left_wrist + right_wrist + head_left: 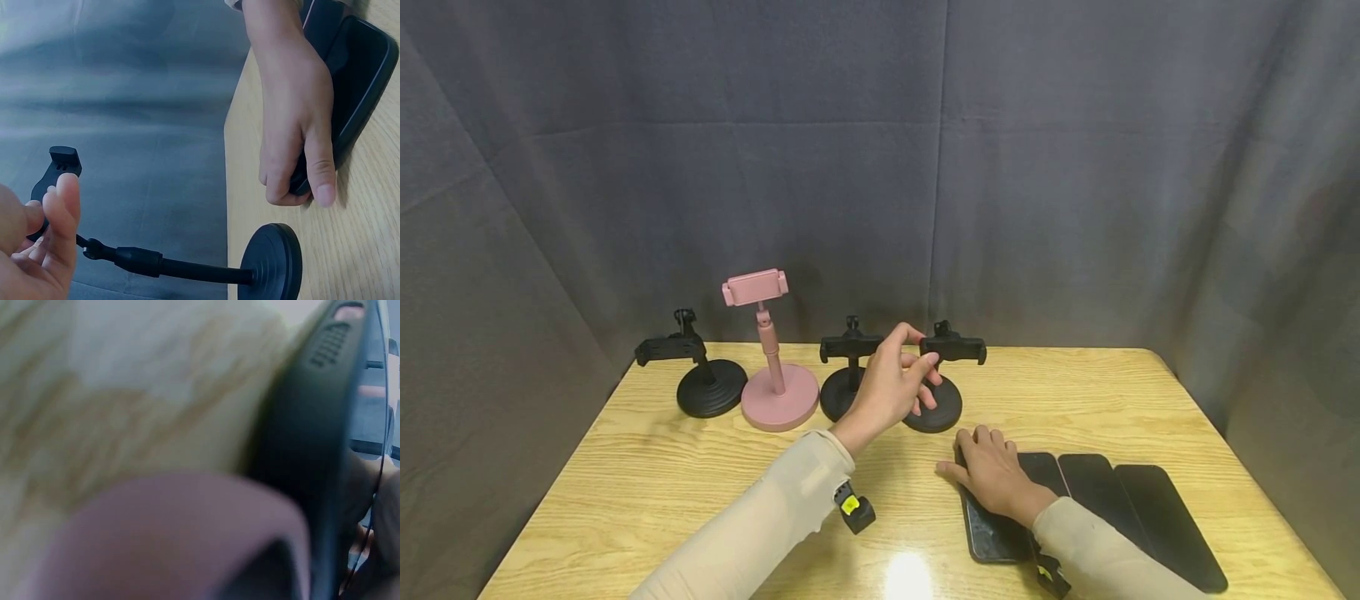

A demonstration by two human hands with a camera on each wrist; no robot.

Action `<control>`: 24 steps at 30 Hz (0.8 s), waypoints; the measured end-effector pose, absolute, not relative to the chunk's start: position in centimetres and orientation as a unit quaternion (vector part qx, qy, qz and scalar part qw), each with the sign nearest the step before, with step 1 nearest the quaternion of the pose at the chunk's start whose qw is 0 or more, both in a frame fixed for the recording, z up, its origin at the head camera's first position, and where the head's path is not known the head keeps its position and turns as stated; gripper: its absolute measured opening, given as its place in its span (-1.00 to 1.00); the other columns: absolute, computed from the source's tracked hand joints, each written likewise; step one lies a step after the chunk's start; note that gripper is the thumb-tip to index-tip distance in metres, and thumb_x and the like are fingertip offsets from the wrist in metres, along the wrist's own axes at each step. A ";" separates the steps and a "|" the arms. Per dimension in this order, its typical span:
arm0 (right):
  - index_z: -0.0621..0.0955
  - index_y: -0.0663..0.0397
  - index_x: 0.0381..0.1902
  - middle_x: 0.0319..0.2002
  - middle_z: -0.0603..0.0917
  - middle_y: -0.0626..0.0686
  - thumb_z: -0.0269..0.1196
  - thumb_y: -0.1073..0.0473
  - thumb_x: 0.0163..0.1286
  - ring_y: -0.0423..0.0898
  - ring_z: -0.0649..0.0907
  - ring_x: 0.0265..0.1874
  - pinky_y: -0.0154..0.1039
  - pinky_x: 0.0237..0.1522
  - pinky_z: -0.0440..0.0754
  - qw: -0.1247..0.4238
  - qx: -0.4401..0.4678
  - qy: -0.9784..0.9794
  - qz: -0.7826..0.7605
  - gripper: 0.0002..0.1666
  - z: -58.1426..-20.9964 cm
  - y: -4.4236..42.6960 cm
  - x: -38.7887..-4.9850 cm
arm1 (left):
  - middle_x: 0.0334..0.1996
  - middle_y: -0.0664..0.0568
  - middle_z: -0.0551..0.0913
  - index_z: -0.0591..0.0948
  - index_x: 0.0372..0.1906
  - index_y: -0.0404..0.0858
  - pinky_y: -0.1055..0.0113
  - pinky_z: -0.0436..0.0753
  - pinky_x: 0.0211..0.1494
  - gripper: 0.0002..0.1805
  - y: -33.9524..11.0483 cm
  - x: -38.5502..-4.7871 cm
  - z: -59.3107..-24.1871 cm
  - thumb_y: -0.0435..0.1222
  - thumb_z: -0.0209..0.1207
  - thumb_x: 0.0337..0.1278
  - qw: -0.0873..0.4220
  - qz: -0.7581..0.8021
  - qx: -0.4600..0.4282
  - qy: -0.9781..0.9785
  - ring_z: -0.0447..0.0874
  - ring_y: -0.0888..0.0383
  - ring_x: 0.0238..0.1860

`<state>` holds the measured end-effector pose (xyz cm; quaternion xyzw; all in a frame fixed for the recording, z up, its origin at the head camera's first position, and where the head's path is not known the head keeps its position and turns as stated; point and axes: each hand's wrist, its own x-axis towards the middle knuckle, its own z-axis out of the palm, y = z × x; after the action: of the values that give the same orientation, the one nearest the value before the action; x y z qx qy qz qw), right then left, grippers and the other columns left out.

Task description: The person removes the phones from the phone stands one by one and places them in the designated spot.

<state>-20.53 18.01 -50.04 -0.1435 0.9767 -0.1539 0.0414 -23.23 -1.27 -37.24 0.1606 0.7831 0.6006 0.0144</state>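
Observation:
My left hand (891, 379) is at the rightmost black phone stand (972, 350), thumb and fingers pinching the left end of its clamp. The left wrist view shows that stand (140, 261) with its round base on the table, the fingertips partly hiding the clamp. Over the leftmost dark phone (992, 537) lies my right hand (996, 477), gripping its far end with fingers bent over the edge and thumb along the left side. The phone rests flat, screen up. Close up in the right wrist view is the phone's dark edge (306, 425), blurred.
More dark phones (1172, 525) lie side by side to the right. Left of my left hand stand another black phone stand (838, 392), a taller pink stand (780, 400) and a black stand (711, 392) with a tilted clamp. A grey curtain (1075, 167) hangs behind the table (1075, 383).

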 end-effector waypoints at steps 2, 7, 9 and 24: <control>0.47 0.02 -0.15 -0.32 0.32 0.03 0.17 -0.30 0.46 0.01 0.28 -0.32 -0.09 -0.29 0.13 0.040 -0.147 0.977 -0.150 -0.50 -50.0 18.0 -20.5 | -0.43 -0.06 0.73 0.40 0.17 -0.16 0.19 0.71 -0.57 -0.73 -1.3 -23.2 -37.2 -0.24 0.09 0.51 0.014 0.601 0.160 0.783 0.75 -0.27 -0.49; 0.46 0.03 -0.15 -0.32 0.32 0.04 0.14 -0.30 0.48 0.02 0.28 -0.31 -0.08 -0.27 0.15 0.046 -0.149 0.977 -0.143 -0.50 -49.9 18.0 -20.4 | -0.43 -0.06 0.72 0.40 0.18 -0.16 0.32 0.66 -0.62 -0.73 -1.2 -23.2 -37.1 -0.25 0.09 0.51 0.016 0.602 0.159 0.782 0.75 -0.26 -0.51; 0.45 0.01 -0.18 -0.33 0.31 0.03 0.14 -0.32 0.47 0.02 0.28 -0.32 -0.08 -0.28 0.14 0.043 -0.150 0.977 -0.144 -0.50 -50.1 18.1 -20.5 | -0.43 -0.07 0.72 0.39 0.18 -0.16 0.33 0.65 -0.62 -0.72 -1.2 -23.2 -37.1 -0.25 0.09 0.51 0.018 0.602 0.159 0.783 0.75 -0.21 -0.54; 0.36 -0.06 -0.29 -0.38 0.26 -0.01 0.14 -0.29 0.48 -0.02 0.24 -0.36 -0.13 -0.29 0.10 0.009 -0.171 0.977 -0.131 -0.54 -51.0 18.5 -20.5 | -0.43 -0.05 0.71 0.40 0.17 -0.18 0.27 0.65 -0.63 -0.73 -1.2 -23.3 -37.0 -0.26 0.10 0.51 0.016 0.599 0.156 0.785 0.74 -0.11 -0.60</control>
<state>-20.52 18.48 -50.99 -0.1707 0.9765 -0.1311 0.0086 -23.28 -1.16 -37.03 0.1562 0.7853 0.5989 0.0164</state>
